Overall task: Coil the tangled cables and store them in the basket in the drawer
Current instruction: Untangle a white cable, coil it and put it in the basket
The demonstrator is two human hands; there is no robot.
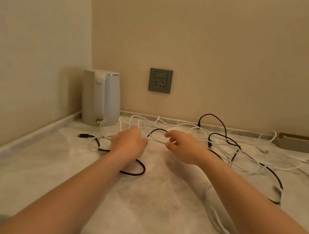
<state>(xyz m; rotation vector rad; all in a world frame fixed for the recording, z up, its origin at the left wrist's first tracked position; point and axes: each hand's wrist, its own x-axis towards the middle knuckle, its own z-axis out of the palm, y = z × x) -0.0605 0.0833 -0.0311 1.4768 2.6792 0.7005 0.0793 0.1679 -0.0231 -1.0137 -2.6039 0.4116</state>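
Counter [148, 204]: left hand [128, 144], right hand [185, 148] pinch white cable [157, 141].

White cables [136, 116] and black cables [144, 169] lie in one loose tangle across the back of the marbled desk [138, 203], some loops arching up; one white strand is held between the left hand [128, 143] and right hand [183, 148]; a black plug [84, 135] lies far left

Polished marble-look countertop [151, 195]; smooth matt plastic kettle [101, 98]; matt grey socket plate [160, 80]; thin, smooth black and white cables [224, 143]; matt painted wall [218, 46].
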